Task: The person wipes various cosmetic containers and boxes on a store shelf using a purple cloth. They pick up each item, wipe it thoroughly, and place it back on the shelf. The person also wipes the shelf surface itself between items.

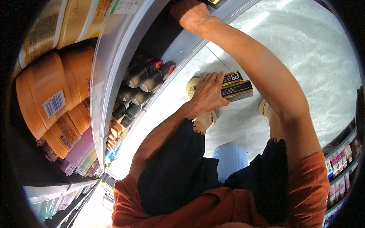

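My left hand (pixel 207 91) grips two slim black cartons with gold edging, held side by side above the floor between my feet. The farther carton (pixel 232 77) bears a printed code, and the nearer carton (pixel 239 90) bears light writing. My right hand (pixel 189 13) reaches over the front edge of the low grey shelf (pixel 178 52) at the top of the view. Its fingers are lost in shadow, so whether they hold anything is hidden. On that shelf, to the left of my hands, lie several dark packs with clear ends (pixel 151 78).
Orange tubs (pixel 42 91) and gold containers fill the shelf above, behind a clear plastic front strip (pixel 99 85). A pale blue ribbed stool (pixel 230 155) stands beneath me. Racks of pink packaged goods (pixel 338 164) line the right side. The floor is grey tile (pixel 310 65).
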